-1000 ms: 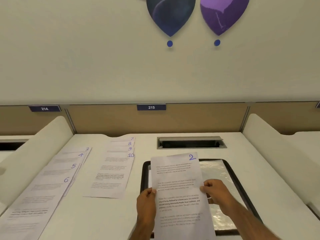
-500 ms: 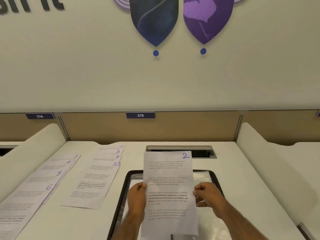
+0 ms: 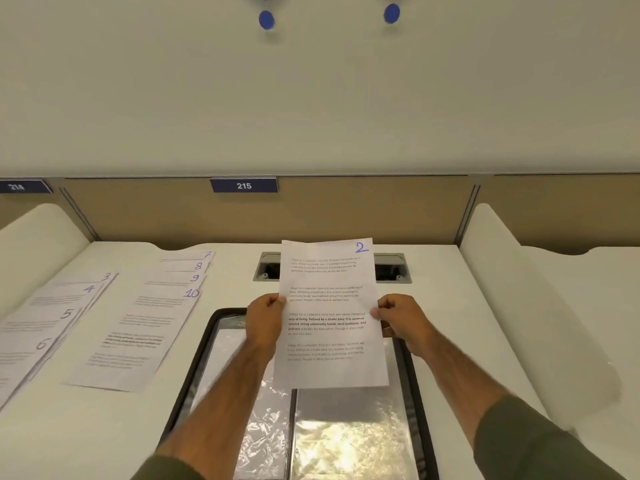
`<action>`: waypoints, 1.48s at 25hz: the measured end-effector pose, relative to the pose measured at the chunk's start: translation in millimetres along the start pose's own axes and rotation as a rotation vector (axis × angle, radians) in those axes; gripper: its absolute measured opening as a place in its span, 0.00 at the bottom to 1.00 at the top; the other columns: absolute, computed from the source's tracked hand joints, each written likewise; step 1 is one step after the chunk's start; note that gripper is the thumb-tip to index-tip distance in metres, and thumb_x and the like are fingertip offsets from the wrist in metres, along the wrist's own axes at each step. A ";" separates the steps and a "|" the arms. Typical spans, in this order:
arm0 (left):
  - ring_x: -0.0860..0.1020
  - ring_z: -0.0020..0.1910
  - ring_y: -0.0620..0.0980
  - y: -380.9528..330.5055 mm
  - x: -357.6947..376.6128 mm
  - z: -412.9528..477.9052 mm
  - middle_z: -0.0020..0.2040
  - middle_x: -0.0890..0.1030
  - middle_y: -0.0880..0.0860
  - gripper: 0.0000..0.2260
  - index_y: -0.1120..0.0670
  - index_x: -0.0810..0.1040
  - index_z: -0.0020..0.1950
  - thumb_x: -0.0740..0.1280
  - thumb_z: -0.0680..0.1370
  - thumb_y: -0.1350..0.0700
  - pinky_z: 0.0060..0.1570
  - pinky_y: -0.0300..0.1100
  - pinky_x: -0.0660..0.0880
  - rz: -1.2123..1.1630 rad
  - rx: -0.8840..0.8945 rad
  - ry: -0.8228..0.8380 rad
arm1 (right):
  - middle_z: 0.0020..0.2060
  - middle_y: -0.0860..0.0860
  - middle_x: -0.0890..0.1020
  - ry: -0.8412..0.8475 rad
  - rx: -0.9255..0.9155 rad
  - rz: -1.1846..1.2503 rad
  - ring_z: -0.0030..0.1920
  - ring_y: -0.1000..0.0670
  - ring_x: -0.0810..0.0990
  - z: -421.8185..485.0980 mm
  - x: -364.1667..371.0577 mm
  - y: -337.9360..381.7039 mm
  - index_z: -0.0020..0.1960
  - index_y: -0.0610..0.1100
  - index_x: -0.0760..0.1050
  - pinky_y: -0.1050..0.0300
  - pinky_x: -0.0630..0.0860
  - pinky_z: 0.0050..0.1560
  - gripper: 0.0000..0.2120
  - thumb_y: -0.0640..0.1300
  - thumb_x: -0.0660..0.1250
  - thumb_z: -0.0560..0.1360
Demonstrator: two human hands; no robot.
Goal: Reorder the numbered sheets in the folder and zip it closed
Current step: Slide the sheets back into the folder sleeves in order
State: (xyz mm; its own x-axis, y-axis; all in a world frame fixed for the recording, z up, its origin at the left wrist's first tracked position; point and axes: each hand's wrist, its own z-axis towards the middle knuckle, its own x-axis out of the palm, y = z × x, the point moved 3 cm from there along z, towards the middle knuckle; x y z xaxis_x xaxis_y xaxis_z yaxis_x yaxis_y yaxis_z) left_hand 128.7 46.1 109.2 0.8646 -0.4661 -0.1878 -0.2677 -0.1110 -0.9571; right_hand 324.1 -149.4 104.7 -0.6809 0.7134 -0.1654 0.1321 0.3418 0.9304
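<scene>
Lifted higher above the open folder, sheet 2 hangs pinched at both side edges by the left hand and right hand, upright probably so its number reads before filing.

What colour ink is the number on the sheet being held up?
Blue: a handwritten 2 at the sheet's top right corner, head view.

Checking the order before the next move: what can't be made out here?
- Head view: sheet 2, pinched by the left hand and right hand, hides the middle of the folder.
- Bottom edge cuts off the folder's near end.
- Left edge cuts off the stack 3 to 6.
- Its print is too blurred to read.
</scene>
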 end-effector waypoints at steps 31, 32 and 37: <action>0.70 0.40 0.45 82.2 126.1 77.7 0.38 0.74 0.43 0.10 0.44 0.75 0.40 0.64 0.79 0.56 0.51 0.44 0.71 1.029 0.717 0.274 | 0.52 0.40 0.85 -0.171 0.017 0.301 0.48 0.41 0.86 175.4 -27.4 17.2 0.50 0.36 0.76 0.48 0.85 0.44 0.02 0.32 0.67 0.78; 0.69 0.39 0.45 84.1 124.3 75.2 0.37 0.73 0.42 0.10 0.44 0.75 0.40 0.65 0.79 0.57 0.50 0.43 0.71 1.033 0.749 0.261 | 0.52 0.41 0.85 -0.180 0.014 0.300 0.48 0.41 0.86 176.3 -26.9 15.6 0.51 0.36 0.76 0.48 0.85 0.45 0.02 0.32 0.68 0.78; 0.70 0.40 0.46 84.4 120.6 66.4 0.40 0.76 0.45 0.06 0.49 0.77 0.44 0.71 0.77 0.59 0.51 0.44 0.73 0.951 0.801 0.185 | 0.52 0.42 0.86 -0.216 -0.014 0.314 0.49 0.42 0.87 175.3 -24.5 9.4 0.48 0.38 0.77 0.46 0.84 0.46 0.02 0.33 0.68 0.78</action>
State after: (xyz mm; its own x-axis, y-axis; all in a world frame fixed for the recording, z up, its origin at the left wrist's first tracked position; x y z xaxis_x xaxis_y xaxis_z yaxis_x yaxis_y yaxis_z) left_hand 238.6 38.7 -8.9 0.3818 -0.1917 -0.9041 -0.3625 0.8688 -0.3373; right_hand 468.3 -56.4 60.2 -0.4414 0.8950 0.0646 0.2995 0.0790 0.9508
